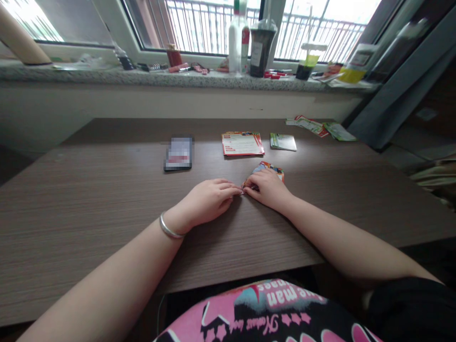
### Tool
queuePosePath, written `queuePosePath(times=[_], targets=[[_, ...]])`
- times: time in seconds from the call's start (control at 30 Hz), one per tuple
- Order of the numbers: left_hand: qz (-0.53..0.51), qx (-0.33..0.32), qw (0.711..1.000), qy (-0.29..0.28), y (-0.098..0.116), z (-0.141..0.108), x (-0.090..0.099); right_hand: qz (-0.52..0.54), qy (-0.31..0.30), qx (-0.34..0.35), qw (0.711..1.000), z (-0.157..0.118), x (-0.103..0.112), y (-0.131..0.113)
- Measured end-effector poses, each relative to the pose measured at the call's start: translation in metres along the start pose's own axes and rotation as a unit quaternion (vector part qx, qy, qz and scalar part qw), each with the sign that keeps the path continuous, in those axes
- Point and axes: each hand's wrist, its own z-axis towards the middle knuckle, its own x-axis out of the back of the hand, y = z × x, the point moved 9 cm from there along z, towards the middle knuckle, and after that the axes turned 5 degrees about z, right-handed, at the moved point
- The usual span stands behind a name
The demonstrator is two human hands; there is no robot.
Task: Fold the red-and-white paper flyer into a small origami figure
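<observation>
A colourful printed paper (279,171) with an orange edge lies on the wooden table, mostly covered by my right hand (265,186). The fingers of that hand are bent and pressed on the paper's near left corner. My left hand (215,197), with a silver bangle at the wrist, meets the same corner; its fingers are together and its fingertips pinch there. Beyond my hands is a stack of red-edged printed cards (242,144), and to the right of it a smaller green and white stack (283,142).
A phone (178,153) lies left of the cards on the table (89,199). Green and red paper strips (315,127) are at the far right edge. Bottles (235,45), a dark cup (261,50) and small items stand on the stone windowsill (199,81).
</observation>
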Motion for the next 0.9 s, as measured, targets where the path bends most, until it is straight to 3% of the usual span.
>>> queuePosePath(times=[0.2, 0.37, 0.6, 0.9], targets=[[0.052, 0.024, 0.998, -0.019, 0.006, 0.000, -0.002, -0.005, 0.057, 0.107, 0.993, -0.005, 0.016, -0.017], [0.096, 0.051, 0.993, -0.045, 0.005, -0.002, -0.002, -0.049, 0.007, 0.150, 0.987, -0.013, 0.007, -0.031], [0.098, 0.057, 0.992, -0.052, 0.006, -0.002, -0.004, -0.046, -0.035, 0.139, 0.989, -0.016, -0.002, -0.032], [0.100, 0.057, 0.992, -0.052, 0.006, -0.002, -0.003, -0.049, -0.035, 0.094, 0.994, -0.015, 0.000, -0.031]])
